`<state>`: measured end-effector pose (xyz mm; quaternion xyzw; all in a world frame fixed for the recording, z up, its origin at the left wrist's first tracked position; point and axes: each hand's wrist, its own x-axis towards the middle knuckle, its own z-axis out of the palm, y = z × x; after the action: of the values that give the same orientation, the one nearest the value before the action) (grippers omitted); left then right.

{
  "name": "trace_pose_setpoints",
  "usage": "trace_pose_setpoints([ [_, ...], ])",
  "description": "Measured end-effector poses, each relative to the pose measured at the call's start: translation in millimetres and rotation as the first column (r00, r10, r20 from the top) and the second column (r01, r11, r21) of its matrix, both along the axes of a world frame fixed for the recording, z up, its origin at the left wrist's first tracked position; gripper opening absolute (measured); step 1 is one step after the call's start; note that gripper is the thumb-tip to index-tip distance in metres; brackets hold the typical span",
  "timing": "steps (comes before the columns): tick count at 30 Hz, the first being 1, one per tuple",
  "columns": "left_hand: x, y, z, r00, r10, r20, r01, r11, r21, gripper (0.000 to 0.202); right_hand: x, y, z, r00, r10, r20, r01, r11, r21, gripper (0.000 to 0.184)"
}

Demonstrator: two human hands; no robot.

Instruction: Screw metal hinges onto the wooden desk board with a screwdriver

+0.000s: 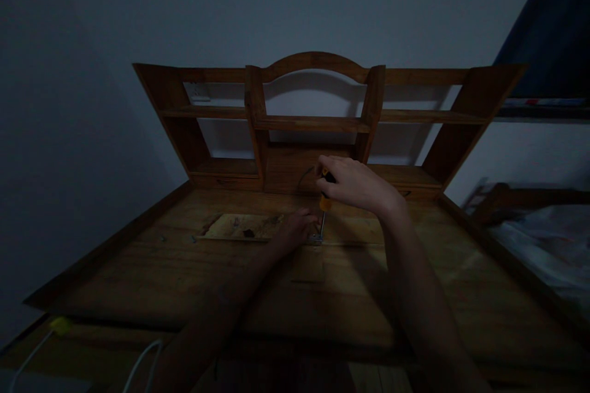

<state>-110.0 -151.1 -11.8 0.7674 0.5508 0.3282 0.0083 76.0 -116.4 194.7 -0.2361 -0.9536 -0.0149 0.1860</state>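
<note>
My right hand is wrapped round the orange and black handle of a screwdriver. The shaft stands nearly upright, its tip down at a small metal bracket on the wooden desk. Low beside the shaft, my left hand has its fingers bent together at the bracket and the end of a pale wooden board; what they pinch is too dark to make out. That board has dark knots and a rough left end. A second flat wooden piece lies to the right of the bracket.
A shelf unit rises along the desk's back edge. Several small metal bits, probably screws, lie on the left of the desktop. A white cable and a yellow object are at the front left. The room is dim.
</note>
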Motion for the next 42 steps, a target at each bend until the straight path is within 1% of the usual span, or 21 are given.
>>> trace_pose_setpoints([
  [3, 1, 0, 0.8, 1.000, -0.024, -0.018, 0.023, 1.000, -0.020, 0.030, -1, -1, -0.9, 1.000, -0.001, -0.018, 0.001, 1.000, 0.009, 0.016],
  [8, 4, 1, 3.6, 0.999, -0.025, -0.029, 0.025, 1.000, -0.017, 0.024, -6, -3, -4.5, 0.990, -0.135, -0.034, 0.138, 0.988, 0.076, 0.030],
  [10, 4, 2, 2.4, 0.999, -0.032, -0.022, 0.032, 0.999, -0.020, 0.024, -6, -4, -4.7, 0.987, -0.158, -0.032, 0.160, 0.984, 0.077, 0.032],
  [16, 0, 7, -6.0, 0.999, -0.021, -0.029, 0.020, 1.000, -0.024, 0.024, -5, -2, -3.6, 0.999, -0.028, -0.034, 0.028, 1.000, -0.003, 0.023],
  [19, 1, 5, -3.6, 0.999, -0.040, -0.015, 0.040, 0.999, -0.015, 0.025, -6, -2, -5.5, 0.997, -0.064, -0.033, 0.065, 0.997, 0.045, 0.025],
  [22, 5, 1, 3.3, 0.997, -0.075, 0.024, 0.075, 0.997, -0.003, 0.025, -8, 0, -8.0, 0.987, -0.154, -0.047, 0.158, 0.980, 0.117, 0.033],
  [24, 7, -1, 7.1, 0.991, -0.099, 0.085, 0.099, 0.995, 0.003, 0.025, -8, 2, -8.8, 0.982, -0.183, -0.055, 0.189, 0.975, 0.116, 0.040],
  [26, 9, -2, 8.5, 0.980, -0.127, 0.155, 0.126, 0.992, 0.016, 0.025, -7, 5, -8.2, 0.985, -0.163, -0.057, 0.167, 0.983, 0.071, 0.040],
  [28, 9, -1, 7.4, 0.968, -0.150, 0.199, 0.146, 0.989, 0.036, 0.024, -5, 7, -6.3, 0.992, -0.114, -0.055, 0.115, 0.993, 0.017, 0.034],
  [30, 8, 1, 5.2, 0.965, -0.157, 0.209, 0.152, 0.988, 0.040, 0.024, -3, 7, -3.9, 0.997, -0.062, -0.052, 0.061, 0.998, -0.017, 0.027],
  [32, 8, 2, 3.6, 0.968, -0.143, 0.206, 0.139, 0.990, 0.030, 0.024, -3, 6, -2.2, 0.998, -0.036, -0.054, 0.035, 0.999, -0.023, 0.024],
  [35, 9, 1, 3.7, 0.972, -0.128, 0.195, 0.128, 0.992, 0.012, 0.024, -4, 4, -2.4, 0.997, -0.060, -0.057, 0.060, 0.998, 0.007, 0.024],
  [38, 10, 0, 5.3, 0.975, -0.136, 0.175, 0.136, 0.991, 0.010, 0.024, -5, 4, -3.7, 0.990, -0.134, -0.043, 0.136, 0.989, 0.052, 0.033],
  [40, 10, 0, 5.7, 0.976, -0.138, 0.166, 0.137, 0.990, 0.016, 0.024, -5, 4, -3.3, 0.988, -0.153, -0.027, 0.154, 0.987, 0.045, 0.038],
  [42, 9, 0, 5.2, 0.977, -0.137, 0.162, 0.136, 0.991, 0.015, 0.023, -4, 3, -1.7, 0.991, -0.130, -0.012, 0.130, 0.991, 0.016, 0.033],
])
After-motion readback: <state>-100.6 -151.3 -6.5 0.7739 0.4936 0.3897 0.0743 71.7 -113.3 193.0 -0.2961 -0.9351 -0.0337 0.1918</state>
